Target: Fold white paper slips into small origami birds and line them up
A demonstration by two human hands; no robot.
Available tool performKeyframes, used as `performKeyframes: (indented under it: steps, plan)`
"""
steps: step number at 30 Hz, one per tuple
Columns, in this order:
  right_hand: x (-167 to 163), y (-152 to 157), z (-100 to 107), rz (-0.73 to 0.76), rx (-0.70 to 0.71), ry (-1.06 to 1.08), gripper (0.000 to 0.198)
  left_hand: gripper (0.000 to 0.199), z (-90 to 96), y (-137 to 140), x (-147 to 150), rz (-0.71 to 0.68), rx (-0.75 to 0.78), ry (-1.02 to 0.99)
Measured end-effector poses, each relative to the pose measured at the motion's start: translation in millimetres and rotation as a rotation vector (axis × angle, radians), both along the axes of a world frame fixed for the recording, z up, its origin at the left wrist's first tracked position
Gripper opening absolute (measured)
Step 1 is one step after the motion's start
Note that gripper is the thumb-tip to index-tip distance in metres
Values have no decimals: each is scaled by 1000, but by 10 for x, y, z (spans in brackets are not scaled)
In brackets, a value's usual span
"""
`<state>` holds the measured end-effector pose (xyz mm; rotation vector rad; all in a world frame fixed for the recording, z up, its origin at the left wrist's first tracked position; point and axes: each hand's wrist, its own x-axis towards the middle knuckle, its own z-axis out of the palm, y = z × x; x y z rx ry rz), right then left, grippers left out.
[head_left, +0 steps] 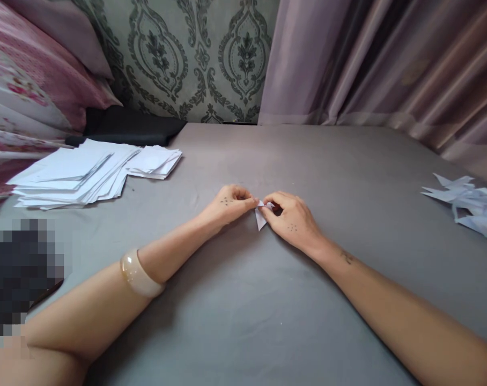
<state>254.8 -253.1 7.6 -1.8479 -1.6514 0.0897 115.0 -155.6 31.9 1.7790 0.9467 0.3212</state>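
A small folded piece of white paper [260, 220] is held between my two hands, just above the grey cloth surface. My left hand [232, 203] pinches its left edge between thumb and fingers. From the other side my right hand [290, 216] grips it, thumb in front and fingers curled behind. One pointed corner of the paper hangs down between the hands. The fingers hide much of its upper part, so its full shape does not show.
Stacks of white paper sheets [70, 174] lie at the left, with a smaller stack [157, 161] beside them. Several folded paper pieces [466, 201] are heaped at the far right. Behind are a black cloth [126, 126], a patterned wall [203, 53] and a purple curtain [308, 59].
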Motion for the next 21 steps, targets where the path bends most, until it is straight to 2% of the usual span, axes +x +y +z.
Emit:
performKeyframes:
  steps: [7, 14, 21]
  plan:
    - [-3, -5, 0, 1, 16, 8, 8, 24, 31, 55, 33, 28, -103, 73]
    - [-9, -14, 0, -8, 16, 33, 9, 25, 82, 92, 10, -31, -130, 67]
    - [-14, -9, -5, -6, 22, 51, 7, 23, 105, 88, 12, -27, -133, 64]
